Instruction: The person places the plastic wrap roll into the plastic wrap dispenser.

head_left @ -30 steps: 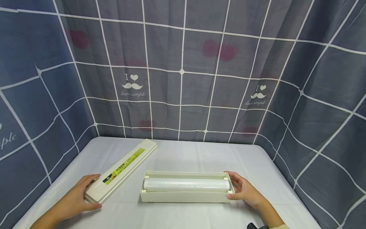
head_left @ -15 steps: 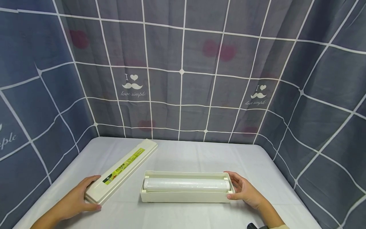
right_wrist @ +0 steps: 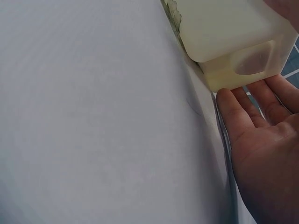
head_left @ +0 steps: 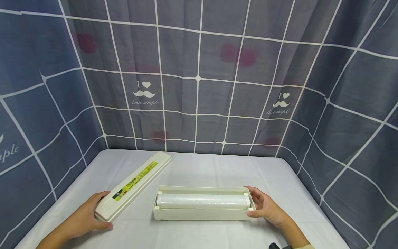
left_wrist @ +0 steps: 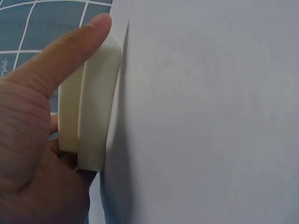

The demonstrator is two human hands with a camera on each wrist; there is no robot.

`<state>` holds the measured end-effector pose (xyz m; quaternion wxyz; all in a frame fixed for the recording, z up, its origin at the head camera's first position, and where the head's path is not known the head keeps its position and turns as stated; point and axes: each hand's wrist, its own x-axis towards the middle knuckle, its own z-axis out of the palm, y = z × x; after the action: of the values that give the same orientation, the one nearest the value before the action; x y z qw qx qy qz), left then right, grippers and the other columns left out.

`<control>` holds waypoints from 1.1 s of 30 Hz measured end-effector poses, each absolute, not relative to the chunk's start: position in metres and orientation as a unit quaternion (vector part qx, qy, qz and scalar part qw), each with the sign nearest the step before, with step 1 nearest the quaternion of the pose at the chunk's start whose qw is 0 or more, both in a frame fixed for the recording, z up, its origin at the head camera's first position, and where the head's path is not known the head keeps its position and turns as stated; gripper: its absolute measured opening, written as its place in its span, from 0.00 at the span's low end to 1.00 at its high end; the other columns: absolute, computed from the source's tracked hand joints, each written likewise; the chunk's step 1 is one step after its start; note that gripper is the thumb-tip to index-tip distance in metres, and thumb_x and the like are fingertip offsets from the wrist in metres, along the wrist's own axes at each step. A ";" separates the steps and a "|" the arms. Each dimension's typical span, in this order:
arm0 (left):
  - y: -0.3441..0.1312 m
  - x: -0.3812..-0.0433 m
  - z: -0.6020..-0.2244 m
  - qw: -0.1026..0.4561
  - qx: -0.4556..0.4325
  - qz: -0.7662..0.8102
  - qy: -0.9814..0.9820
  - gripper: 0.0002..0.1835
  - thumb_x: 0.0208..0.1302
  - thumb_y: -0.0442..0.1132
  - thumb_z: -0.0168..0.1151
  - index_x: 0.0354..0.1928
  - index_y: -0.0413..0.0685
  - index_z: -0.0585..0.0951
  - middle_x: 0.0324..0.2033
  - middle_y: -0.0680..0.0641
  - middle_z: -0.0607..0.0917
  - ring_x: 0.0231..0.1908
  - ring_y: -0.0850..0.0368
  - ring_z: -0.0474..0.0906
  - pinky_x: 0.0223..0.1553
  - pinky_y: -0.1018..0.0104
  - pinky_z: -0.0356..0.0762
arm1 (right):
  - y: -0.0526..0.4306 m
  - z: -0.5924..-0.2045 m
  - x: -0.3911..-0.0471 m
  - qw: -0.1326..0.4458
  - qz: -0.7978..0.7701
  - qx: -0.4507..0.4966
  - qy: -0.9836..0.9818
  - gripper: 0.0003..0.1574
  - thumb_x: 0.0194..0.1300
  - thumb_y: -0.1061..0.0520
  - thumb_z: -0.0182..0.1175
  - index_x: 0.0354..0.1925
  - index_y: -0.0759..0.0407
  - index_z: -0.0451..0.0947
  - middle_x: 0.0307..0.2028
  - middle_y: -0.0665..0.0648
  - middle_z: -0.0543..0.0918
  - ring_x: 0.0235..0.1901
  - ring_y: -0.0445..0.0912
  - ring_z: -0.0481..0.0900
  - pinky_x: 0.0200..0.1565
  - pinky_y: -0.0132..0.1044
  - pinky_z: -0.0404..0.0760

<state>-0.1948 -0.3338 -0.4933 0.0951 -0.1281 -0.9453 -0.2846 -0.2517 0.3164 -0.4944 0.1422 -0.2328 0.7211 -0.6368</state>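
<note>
A long cream lid (head_left: pixel 134 182) with a green-and-yellow label lies slantwise at the left in the head view. My left hand (head_left: pixel 81 218) grips its near end, thumb on one side and fingers round the other. The left wrist view shows the pale end of the lid (left_wrist: pixel 99 100) between thumb and fingers. To the right is a matching cream box (head_left: pixel 202 214), uncovered, with a white plastic-looking roll (head_left: pixel 202 201) lying lengthwise in it. My right hand (head_left: pixel 269 209) holds the box's right end, its thumb at the front corner. Fingers reach under that end in the right wrist view.
A white cloth (head_left: pixel 224 235) covers the table under both pieces. Dark grey-blue checked curtains (head_left: pixel 214 97) enclose the back and both sides. A small black object (head_left: pixel 274 246) shows at the bottom edge by the right forearm.
My left hand and the near end of the lid have shifted very slightly to the right. The box and my right hand stay where they were.
</note>
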 end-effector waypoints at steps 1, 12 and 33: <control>-0.333 -0.195 -0.493 0.096 -0.127 -0.283 -0.946 0.61 0.31 0.52 0.89 0.68 0.33 0.67 0.60 0.32 0.77 0.53 0.54 0.74 0.45 0.87 0.60 | 0.317 -0.494 -0.252 0.143 -0.637 -0.233 0.720 0.58 0.55 0.70 0.73 0.76 0.73 0.50 0.69 0.66 0.69 0.63 0.37 0.75 0.59 0.36 0.84; -0.328 -0.196 -0.493 0.096 -0.120 -0.272 -0.950 0.62 0.30 0.54 0.88 0.68 0.34 0.67 0.59 0.34 0.77 0.49 0.62 0.72 0.45 0.79 0.68 | 0.318 -0.495 -0.252 0.144 -0.638 -0.231 0.720 0.58 0.55 0.70 0.72 0.76 0.72 0.51 0.69 0.65 0.69 0.63 0.36 0.75 0.59 0.36 0.84; -0.330 -0.199 -0.498 0.103 -0.095 -0.279 -0.950 0.61 0.32 0.50 0.88 0.68 0.31 0.66 0.60 0.30 0.76 0.54 0.43 0.75 0.44 0.83 0.63 | 0.317 -0.494 -0.251 0.149 -0.639 -0.224 0.721 0.58 0.55 0.70 0.72 0.76 0.72 0.51 0.69 0.66 0.69 0.63 0.36 0.75 0.59 0.36 0.83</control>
<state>-0.1987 -0.3296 -0.4975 0.1031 -0.0954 -0.9500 -0.2789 -0.2507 0.3170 -0.4937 0.1492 -0.2239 0.7207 -0.6390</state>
